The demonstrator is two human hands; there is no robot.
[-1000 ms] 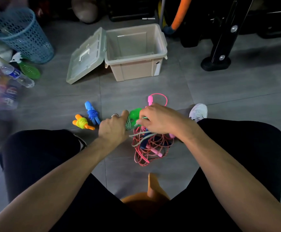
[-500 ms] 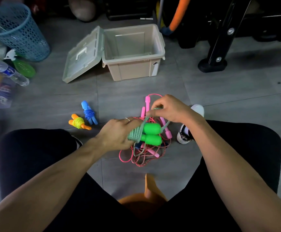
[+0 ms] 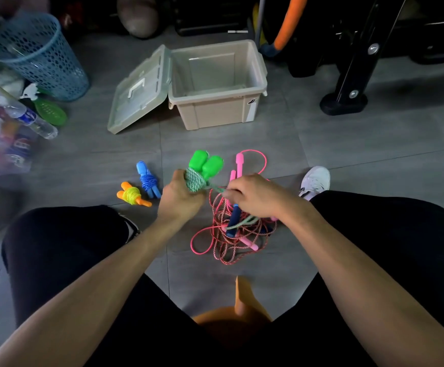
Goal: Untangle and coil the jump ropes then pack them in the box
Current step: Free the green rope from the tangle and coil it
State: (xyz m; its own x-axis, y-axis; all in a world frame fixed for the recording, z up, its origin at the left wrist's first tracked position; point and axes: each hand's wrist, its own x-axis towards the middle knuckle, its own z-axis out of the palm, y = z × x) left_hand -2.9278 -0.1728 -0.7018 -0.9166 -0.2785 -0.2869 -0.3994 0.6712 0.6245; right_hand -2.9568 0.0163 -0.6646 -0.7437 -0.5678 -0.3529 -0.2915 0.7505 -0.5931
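Observation:
My left hand (image 3: 180, 197) grips a green jump rope (image 3: 205, 166) by its wound cord, the two bright green handles pointing away from me. My right hand (image 3: 255, 193) pinches the loose end of that green cord, pulled taut beside the bundle. Under my right hand lies a tangled pile of ropes (image 3: 235, 229): pink cord, red-and-white cord, pink handles and a dark blue handle. Two coiled ropes rest on the floor to the left, a blue one (image 3: 148, 179) and a yellow-and-orange one (image 3: 133, 197). The beige box (image 3: 217, 112) stands open ahead, nothing inside, its lid (image 3: 139, 91) hanging to the left.
A blue mesh basket (image 3: 39, 56), a plastic bottle (image 3: 27, 119) and a green item sit at far left. A black equipment stand (image 3: 348, 102) rises at right. My white shoe (image 3: 316, 181) is beside the tangle. An orange stool edge (image 3: 236, 311) shows between my knees.
My left hand turned the green rope so its handles now point away from me instead of to the right. My right hand dropped lower, drawing the cord end taut across the bundle.

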